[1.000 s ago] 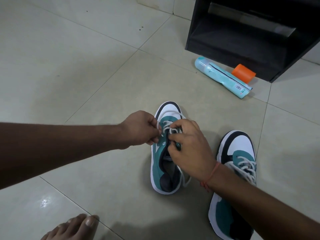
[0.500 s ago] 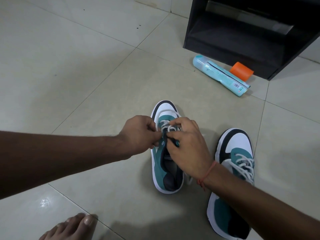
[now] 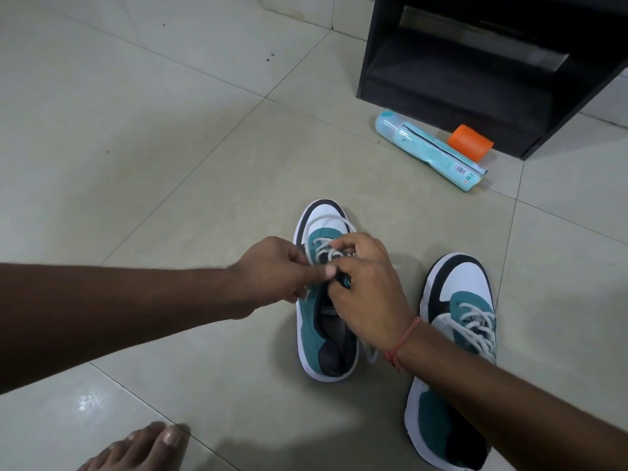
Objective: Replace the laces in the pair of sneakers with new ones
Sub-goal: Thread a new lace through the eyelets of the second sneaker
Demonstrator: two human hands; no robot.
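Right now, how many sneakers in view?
2. One sneaker lies centre, under both hands; the other sneaker lies to its right, partly covered by the right forearm.

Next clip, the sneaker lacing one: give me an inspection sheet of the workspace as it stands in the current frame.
Surface: pale tiled floor, glossy, a few dark specks.
Job's things: left sneaker partly laced, white lace threaded near the toe only; right sneaker beside it, fully laced.
Clutter: teal tube package lying flat, orange cylinder touching it.
Grippers: left hand and right hand both pinch the lace over the left sneaker; red thread on the right wrist.
Cables: nothing seen.
Surroundings: black cabinet at top right; a bare foot at bottom left.
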